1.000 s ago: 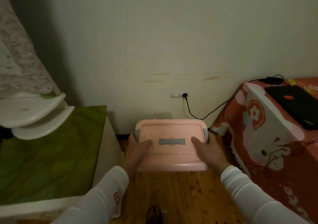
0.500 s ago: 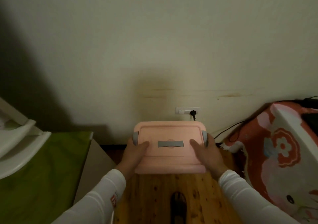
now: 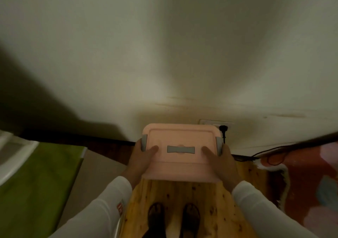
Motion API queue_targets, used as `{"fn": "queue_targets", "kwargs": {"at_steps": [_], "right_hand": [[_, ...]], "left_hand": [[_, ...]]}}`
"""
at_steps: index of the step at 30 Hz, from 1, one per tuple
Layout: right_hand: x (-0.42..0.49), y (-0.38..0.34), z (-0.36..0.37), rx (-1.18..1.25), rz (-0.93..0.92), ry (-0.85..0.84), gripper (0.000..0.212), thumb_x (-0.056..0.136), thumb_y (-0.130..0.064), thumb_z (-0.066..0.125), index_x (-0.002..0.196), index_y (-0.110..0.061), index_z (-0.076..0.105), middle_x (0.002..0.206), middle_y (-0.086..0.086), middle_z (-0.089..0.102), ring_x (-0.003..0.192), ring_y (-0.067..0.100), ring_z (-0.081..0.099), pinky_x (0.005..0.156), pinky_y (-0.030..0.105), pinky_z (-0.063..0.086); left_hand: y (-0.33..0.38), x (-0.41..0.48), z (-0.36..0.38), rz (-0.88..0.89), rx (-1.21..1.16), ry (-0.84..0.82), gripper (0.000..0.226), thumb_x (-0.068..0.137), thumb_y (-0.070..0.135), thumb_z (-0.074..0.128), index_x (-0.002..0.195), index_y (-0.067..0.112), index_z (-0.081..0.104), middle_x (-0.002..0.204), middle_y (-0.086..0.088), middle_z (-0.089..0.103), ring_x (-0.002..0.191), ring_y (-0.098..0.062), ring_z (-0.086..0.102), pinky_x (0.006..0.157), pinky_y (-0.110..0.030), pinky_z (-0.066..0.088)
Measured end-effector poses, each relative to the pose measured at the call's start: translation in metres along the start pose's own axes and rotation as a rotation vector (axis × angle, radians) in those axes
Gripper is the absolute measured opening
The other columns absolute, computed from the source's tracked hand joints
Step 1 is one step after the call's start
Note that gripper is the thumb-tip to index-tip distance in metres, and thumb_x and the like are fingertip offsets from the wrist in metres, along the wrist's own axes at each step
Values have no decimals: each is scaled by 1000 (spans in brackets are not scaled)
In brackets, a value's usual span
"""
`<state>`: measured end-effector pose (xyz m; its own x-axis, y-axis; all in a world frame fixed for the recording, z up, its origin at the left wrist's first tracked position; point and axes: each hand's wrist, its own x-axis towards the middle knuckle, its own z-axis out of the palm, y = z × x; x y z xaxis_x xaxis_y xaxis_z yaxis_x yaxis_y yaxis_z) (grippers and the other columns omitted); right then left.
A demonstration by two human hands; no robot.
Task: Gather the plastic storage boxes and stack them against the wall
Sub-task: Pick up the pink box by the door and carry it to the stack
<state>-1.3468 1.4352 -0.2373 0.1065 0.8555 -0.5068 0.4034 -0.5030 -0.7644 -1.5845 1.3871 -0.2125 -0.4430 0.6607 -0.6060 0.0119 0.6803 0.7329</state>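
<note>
Left hand (image 3: 141, 160) and right hand (image 3: 222, 161) each grip an end of the pink lidded storage box (image 3: 180, 151), thumbs on its lid; box held close to the wall (image 3: 164, 54), above the wooden floor (image 3: 182, 201)

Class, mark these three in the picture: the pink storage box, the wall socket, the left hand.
pink storage box (image 3: 180, 137): head view, on the lid.
wall socket (image 3: 210, 123): head view, white plate.
left hand (image 3: 141, 160): head view, back of hand.
</note>
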Motion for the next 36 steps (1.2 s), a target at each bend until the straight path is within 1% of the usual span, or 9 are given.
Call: {"fn": "queue_targets", "kwargs": {"at_steps": [3, 5, 9, 13, 22, 25, 28, 31, 36], "right_hand": [[18, 7, 10, 28, 64, 2, 71, 81, -44, 69, 138, -13, 39, 128, 6, 54, 113, 29, 53, 92, 46, 48], [32, 15, 20, 24, 79, 18, 70, 81, -41, 71, 137, -13, 41, 128, 7, 54, 113, 29, 53, 94, 47, 48], [56, 28, 35, 27, 105, 56, 67, 80, -39, 73, 135, -14, 43, 122, 4, 54, 101, 21, 51, 84, 37, 46], [78, 35, 44, 12, 149, 47, 72, 79, -46, 71, 137, -17, 39, 119, 0, 52, 105, 24, 52, 85, 42, 48], [102, 47, 60, -35, 197, 67, 75, 76, -46, 73, 136, -14, 42, 117, 0, 54, 102, 24, 54, 86, 42, 49], [103, 50, 67, -26, 214, 63, 74, 76, -44, 74, 135, -13, 42, 121, 3, 55, 109, 28, 55, 91, 46, 49], [106, 54, 72, -32, 226, 63, 73, 77, -42, 74, 135, -11, 41, 118, 3, 54, 110, 28, 54, 91, 44, 48], [108, 58, 75, -31, 228, 60, 72, 77, -41, 75, 133, -12, 41, 113, 1, 52, 107, 27, 54, 90, 44, 49], [116, 63, 79, -31, 221, 57, 69, 78, -42, 74, 132, -13, 42, 110, -1, 53, 98, 23, 53, 81, 38, 48]], "left_hand": [[-9, 23, 6, -24, 7, -18, 62, 91, 28, 65, 147, 22, 39, 140, -7, 52, 123, -31, 52, 98, -49, 47], [-18, 43, 12, -42, 16, -28, 63, 91, 29, 66, 147, 23, 39, 141, -6, 51, 124, -31, 51, 97, -46, 47], [-35, 76, 23, -52, 32, -20, 64, 91, 31, 65, 149, 25, 37, 144, -4, 49, 125, -27, 50, 91, -38, 44], [-44, 106, 32, -67, 56, -8, 67, 91, 33, 66, 150, 26, 35, 145, -2, 49, 128, -28, 49, 95, -38, 44], [-62, 141, 40, -62, 110, -21, 66, 91, 32, 66, 149, 26, 36, 143, 0, 50, 128, -26, 49, 95, -37, 43], [-67, 147, 39, -70, 121, -10, 67, 91, 33, 66, 150, 26, 34, 145, -1, 49, 130, -27, 48, 101, -44, 43], [-72, 153, 39, -62, 142, -13, 65, 91, 34, 65, 148, 27, 35, 143, -1, 50, 130, -27, 48, 100, -45, 43], [-77, 158, 40, -46, 158, -18, 62, 91, 34, 64, 146, 27, 37, 141, 0, 51, 129, -27, 49, 96, -42, 43], [-83, 163, 43, -21, 152, -9, 64, 90, 36, 65, 147, 27, 37, 142, 0, 51, 128, -26, 49, 102, -46, 44]]}}
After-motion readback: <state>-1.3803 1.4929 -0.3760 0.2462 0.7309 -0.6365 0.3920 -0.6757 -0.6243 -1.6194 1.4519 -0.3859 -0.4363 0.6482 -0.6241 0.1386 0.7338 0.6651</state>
